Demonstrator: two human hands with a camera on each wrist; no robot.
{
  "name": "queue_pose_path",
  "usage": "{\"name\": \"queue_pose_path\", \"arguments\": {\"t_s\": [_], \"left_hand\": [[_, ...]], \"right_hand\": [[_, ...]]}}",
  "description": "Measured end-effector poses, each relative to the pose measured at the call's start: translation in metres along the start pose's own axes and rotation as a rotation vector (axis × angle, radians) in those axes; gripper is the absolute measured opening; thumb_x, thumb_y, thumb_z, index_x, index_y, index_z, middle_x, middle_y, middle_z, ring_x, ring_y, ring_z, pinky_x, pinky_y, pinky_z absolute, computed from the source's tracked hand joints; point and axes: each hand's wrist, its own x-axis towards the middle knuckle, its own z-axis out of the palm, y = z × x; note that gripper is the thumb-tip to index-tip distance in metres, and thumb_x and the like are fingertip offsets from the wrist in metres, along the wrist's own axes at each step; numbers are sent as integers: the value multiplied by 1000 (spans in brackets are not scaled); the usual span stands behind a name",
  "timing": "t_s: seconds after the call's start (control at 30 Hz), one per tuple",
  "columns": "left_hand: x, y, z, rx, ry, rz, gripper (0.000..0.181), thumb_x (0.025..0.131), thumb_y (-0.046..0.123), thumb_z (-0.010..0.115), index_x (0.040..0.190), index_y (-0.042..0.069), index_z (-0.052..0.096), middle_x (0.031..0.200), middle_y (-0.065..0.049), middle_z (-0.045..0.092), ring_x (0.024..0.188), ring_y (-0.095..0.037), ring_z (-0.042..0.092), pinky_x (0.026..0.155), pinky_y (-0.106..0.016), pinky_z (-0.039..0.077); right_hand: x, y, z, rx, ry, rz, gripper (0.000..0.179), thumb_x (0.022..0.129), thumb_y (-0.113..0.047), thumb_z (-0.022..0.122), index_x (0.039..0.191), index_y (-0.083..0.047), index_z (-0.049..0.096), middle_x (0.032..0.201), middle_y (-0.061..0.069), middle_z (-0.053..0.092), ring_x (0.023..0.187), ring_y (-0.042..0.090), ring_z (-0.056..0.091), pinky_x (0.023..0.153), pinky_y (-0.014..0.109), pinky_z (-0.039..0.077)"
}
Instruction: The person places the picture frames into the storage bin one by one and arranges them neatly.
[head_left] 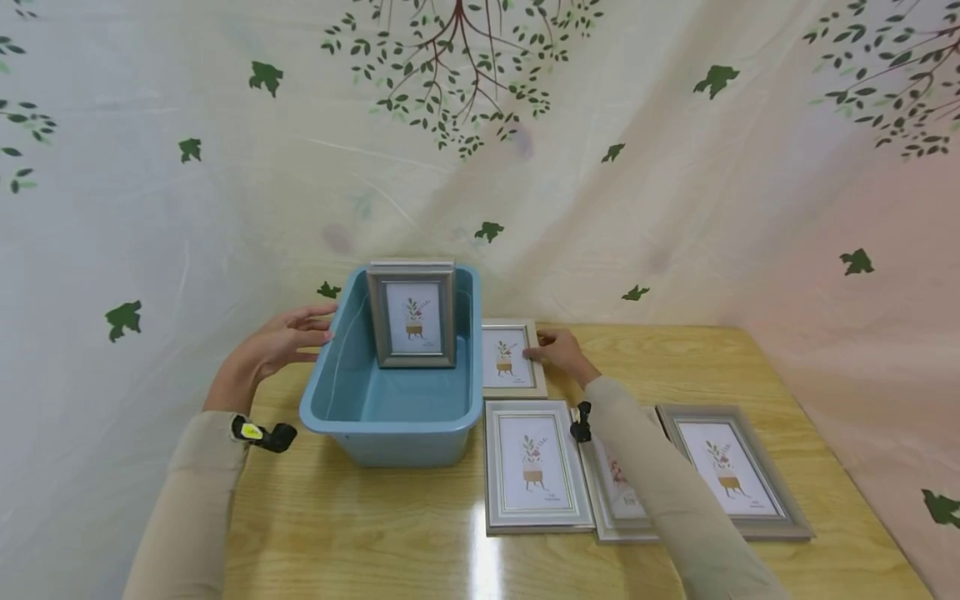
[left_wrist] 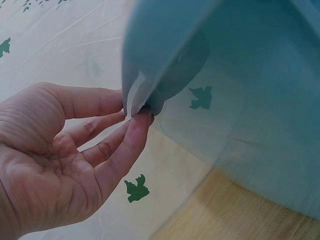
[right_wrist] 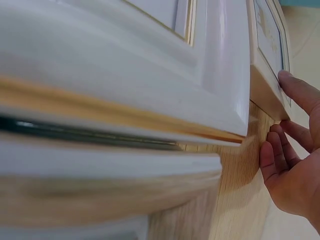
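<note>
A blue plastic tub (head_left: 408, 450) stands on the table in the head view. My left hand (head_left: 288, 337) is at its left rim; in the left wrist view the fingers of that hand (left_wrist: 65, 155) pinch the rim's edge. Upright at the tub's back leans a grey-brown picture frame (head_left: 378, 321), with another frame's top edge (head_left: 412, 264) behind it. Right of the tub lies a cream picture frame (head_left: 540, 379). My right hand (head_left: 566, 354) grips its right edge, thumb on its face and a finger at its side in the right wrist view.
In front lie a white picture frame (head_left: 532, 462), another pale frame (head_left: 622, 492) partly under my right forearm, and a grey-brown frame (head_left: 731, 467) at the right. A printed cloth (head_left: 562, 208) hangs behind the wooden table (head_left: 360, 533).
</note>
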Motion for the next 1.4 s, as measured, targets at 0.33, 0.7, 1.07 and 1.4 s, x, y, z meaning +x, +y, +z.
{"name": "queue_pose_path", "arguments": {"t_s": [0.33,0.7,1.07,1.4], "left_hand": [[1,0,0,-6,7,-4,76,104,22,61,165,14,17,164,-25,28,148,-46,33,115,-66,38],[1,0,-2,-10,-7,4,76,104,22,61,165,13,16,164,-24,28,148,-45,34,115,-66,37],[0,-2,-1,-10,-4,6,76,104,23,60,165,13,16,164,-25,28,148,-46,33,115,-66,37],[0,-1,0,-15,2,-1,76,104,22,60,165,14,16,164,-25,28,148,-46,33,115,-67,37]], "right_hand": [[1,-1,0,3,-23,41,59,86,-19,83,138,1,62,119,22,65,104,27,57,86,31,48],[-1,-5,1,71,-26,72,51,89,-17,79,135,0,64,123,23,69,108,27,63,92,30,51],[0,-3,-8,297,-38,92,49,96,-12,71,141,0,59,136,26,63,91,9,65,78,23,55],[5,-23,-28,431,-137,144,48,100,-5,62,145,8,51,138,30,59,85,11,70,98,42,58]]}}
